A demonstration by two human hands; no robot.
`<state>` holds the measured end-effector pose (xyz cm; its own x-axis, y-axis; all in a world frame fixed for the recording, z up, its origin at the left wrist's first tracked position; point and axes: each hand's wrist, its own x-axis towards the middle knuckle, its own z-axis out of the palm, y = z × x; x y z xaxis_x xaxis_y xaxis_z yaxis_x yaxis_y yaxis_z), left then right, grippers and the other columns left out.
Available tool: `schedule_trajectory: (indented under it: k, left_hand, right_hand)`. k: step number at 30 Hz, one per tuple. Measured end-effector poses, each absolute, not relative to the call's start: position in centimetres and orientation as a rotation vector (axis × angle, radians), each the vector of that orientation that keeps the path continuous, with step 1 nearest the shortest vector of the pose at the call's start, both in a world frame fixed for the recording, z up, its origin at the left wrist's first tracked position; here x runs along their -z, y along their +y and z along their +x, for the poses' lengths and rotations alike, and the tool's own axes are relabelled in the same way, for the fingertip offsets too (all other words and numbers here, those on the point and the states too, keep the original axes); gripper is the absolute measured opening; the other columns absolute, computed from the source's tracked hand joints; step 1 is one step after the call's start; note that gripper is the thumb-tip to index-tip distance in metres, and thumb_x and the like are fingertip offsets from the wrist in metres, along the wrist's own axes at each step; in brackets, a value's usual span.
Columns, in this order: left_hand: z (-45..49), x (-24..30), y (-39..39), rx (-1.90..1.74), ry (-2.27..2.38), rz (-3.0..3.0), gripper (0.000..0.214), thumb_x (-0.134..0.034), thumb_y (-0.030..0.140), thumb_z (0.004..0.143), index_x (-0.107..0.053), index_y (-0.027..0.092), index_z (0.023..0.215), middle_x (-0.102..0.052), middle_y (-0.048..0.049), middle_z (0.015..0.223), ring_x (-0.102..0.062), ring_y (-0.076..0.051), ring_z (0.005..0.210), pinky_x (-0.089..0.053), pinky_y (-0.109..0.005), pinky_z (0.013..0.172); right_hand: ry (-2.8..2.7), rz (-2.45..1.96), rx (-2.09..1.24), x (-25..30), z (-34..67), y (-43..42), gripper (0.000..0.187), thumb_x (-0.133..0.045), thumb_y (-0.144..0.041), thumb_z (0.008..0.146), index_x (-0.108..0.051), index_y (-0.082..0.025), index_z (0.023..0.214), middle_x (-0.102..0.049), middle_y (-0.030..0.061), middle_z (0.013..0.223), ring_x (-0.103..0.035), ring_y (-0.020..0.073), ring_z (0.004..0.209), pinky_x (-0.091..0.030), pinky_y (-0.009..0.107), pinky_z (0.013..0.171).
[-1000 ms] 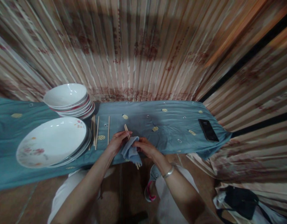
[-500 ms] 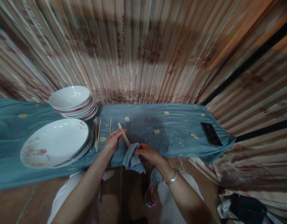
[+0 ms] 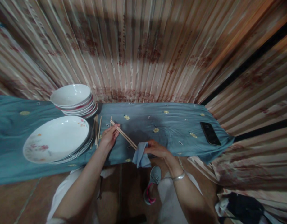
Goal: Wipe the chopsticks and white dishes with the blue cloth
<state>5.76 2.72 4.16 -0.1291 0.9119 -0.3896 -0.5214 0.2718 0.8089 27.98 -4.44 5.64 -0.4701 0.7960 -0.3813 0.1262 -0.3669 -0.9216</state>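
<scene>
Between my two hands runs a pair of light wooden chopsticks (image 3: 126,137), slanting down to the right above the cloth-covered surface. My left hand (image 3: 110,134) is closed around their upper left part. A blue-grey cloth (image 3: 142,155) wraps their lower right ends, hiding the tips. My right hand (image 3: 157,148) is closed on that cloth and wears a bracelet at the wrist. Left of my left hand, several more chopsticks (image 3: 98,132) lie on the blue-green tablecloth (image 3: 176,124), and another partly shows behind my fingers.
A stack of white bowls (image 3: 72,96) stands at the back left. In front of it sits a stack of flower-patterned oval plates (image 3: 59,140). A black phone (image 3: 210,133) lies at the right end. Pleated curtains (image 3: 143,49) hang behind; a dark bag (image 3: 246,207) rests on the floor.
My hands have moved apart: the left one slightly left, the right one with the cloth to the right. More of the chopsticks' length shows between them.
</scene>
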Motion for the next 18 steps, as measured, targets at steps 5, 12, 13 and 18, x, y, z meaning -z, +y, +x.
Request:
schedule_trajectory:
  k: [5,12,13,18]
  left_hand:
    - [6.4,-4.0,2.3,-1.253,1.130,0.485,0.008,-0.074,0.020,0.065,-0.070,0.015,0.069,-0.068,-0.0022,0.067,-0.057,-0.007,0.058,-0.047,-0.020,0.064]
    - [7.4,-3.8,1.9,-1.207,1.127,0.522,0.015,-0.077,0.025,0.060,-0.071,0.015,0.070,-0.069,-0.0033,0.070,-0.059,-0.009,0.062,-0.046,-0.021,0.065]
    - [7.6,-3.7,1.9,-1.207,1.122,0.520,0.017,-0.078,0.026,0.058,-0.071,0.016,0.069,-0.069,-0.0032,0.070,-0.059,-0.009,0.062,-0.046,-0.021,0.065]
    - [8.8,-3.1,1.9,-1.240,1.118,0.533,0.028,-0.084,0.033,0.047,-0.070,0.016,0.064,-0.071,-0.0049,0.071,-0.059,-0.011,0.065,-0.044,-0.022,0.064]
  right_hand:
    - [-1.306,-1.226,-1.778,-5.6,28.9,-4.2,0.026,-0.073,-0.040,0.061,-0.069,-0.016,0.068,-0.064,-0.0017,0.062,-0.057,0.0131,0.065,-0.044,0.028,0.072]
    - [-1.158,-1.259,-1.603,-5.2,28.4,-3.6,0.033,-0.059,-0.028,0.062,-0.069,-0.019,0.092,-0.069,0.0000,0.080,-0.055,0.0111,0.063,-0.040,0.021,0.058]
    - [-1.172,-1.261,-1.564,-5.3,28.5,-3.5,0.031,-0.056,-0.027,0.063,-0.070,-0.019,0.089,-0.069,0.0004,0.079,-0.056,0.0117,0.065,-0.040,0.022,0.059]
    - [-1.417,-1.340,-1.389,-5.4,28.8,-3.3,0.030,-0.053,-0.040,0.073,-0.069,-0.016,0.064,-0.062,0.0009,0.062,-0.052,0.0124,0.061,-0.037,0.023,0.058]
